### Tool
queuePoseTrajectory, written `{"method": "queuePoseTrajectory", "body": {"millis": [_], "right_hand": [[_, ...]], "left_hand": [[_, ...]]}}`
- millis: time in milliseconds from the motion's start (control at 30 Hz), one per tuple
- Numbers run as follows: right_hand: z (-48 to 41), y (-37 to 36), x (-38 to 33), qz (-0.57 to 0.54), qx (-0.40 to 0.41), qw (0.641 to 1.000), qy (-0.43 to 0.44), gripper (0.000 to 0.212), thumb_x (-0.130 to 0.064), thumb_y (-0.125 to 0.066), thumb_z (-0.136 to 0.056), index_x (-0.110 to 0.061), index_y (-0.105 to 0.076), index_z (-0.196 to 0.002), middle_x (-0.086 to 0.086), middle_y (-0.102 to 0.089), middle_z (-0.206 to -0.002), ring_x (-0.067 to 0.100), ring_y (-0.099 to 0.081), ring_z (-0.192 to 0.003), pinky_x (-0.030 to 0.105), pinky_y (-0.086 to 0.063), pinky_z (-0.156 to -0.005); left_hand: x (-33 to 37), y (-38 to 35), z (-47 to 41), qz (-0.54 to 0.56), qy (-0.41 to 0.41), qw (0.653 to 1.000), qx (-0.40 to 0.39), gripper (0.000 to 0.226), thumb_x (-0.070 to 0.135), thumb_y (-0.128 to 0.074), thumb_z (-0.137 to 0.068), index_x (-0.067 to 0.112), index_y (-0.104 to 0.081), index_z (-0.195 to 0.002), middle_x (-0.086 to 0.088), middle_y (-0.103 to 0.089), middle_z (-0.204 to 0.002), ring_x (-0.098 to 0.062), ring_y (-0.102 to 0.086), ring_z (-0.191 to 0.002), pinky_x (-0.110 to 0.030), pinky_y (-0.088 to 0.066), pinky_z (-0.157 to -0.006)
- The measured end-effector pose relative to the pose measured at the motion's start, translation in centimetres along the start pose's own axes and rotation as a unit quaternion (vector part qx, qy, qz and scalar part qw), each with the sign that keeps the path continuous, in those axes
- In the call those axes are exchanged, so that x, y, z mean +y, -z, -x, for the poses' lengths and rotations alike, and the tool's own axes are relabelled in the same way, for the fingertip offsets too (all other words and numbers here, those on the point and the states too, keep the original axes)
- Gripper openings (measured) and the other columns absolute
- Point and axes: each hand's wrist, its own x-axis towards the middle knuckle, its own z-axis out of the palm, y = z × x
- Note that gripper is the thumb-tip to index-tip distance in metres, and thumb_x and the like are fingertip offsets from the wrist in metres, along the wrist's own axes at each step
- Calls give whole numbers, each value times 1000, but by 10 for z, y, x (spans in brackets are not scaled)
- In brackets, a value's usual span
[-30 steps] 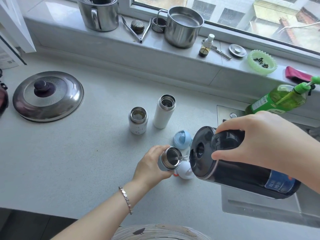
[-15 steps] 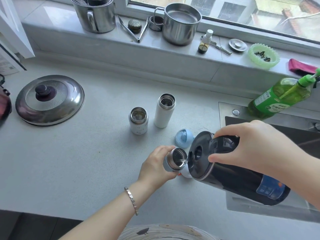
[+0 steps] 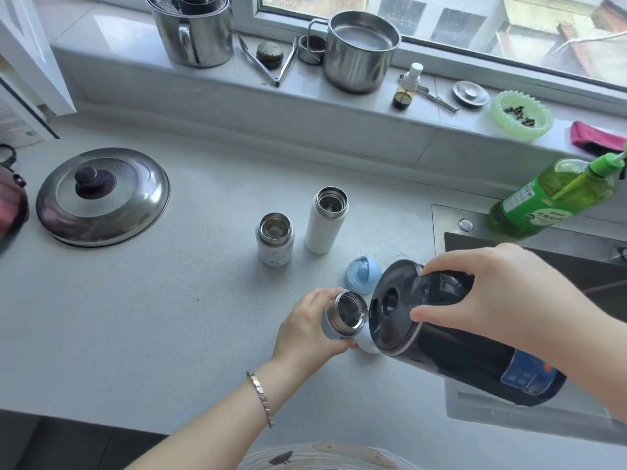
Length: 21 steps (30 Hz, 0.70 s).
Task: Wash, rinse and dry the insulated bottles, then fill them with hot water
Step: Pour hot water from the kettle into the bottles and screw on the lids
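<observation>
Head view: left hand [image 3: 307, 329] grips the blue bottle [image 3: 342, 317]; right hand [image 3: 502, 300] grips the tilted black kettle [image 3: 451, 340].

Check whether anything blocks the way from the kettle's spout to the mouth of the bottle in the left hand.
Nothing visible does. The blue bottle, held by the left hand, is uncapped, and the black kettle, tilted by the right hand, has its spout right at the open rim.
</observation>
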Motion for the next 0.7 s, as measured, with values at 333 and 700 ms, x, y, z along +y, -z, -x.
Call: {"method": "queuePoseTrajectory", "body": {"millis": [333, 700], "right_hand": [[35, -42, 30, -362, 137, 920, -60, 42, -48, -84, -44, -43, -67, -82, -24, -69, -73, -1, -66, -71, 10, -50, -68], [34, -63, 51, -503, 303, 795, -149, 31, -4, -82, -60, -30, -70, -72, -25, -68, -71, -6, -62, -66, 3, -45, -63]], "left_hand": [[6, 15, -4, 89, 23, 993, 68, 59, 30, -84, -52, 47, -52, -98, 21, -61, -101, 8, -54, -96, -5, -42, -81], [-7, 29, -36, 61, 41, 993, 90, 62, 13, -85, -55, 43, -46, -93, 3, -60, -106, -9, -57, -99, -11, -42, -83]]}}
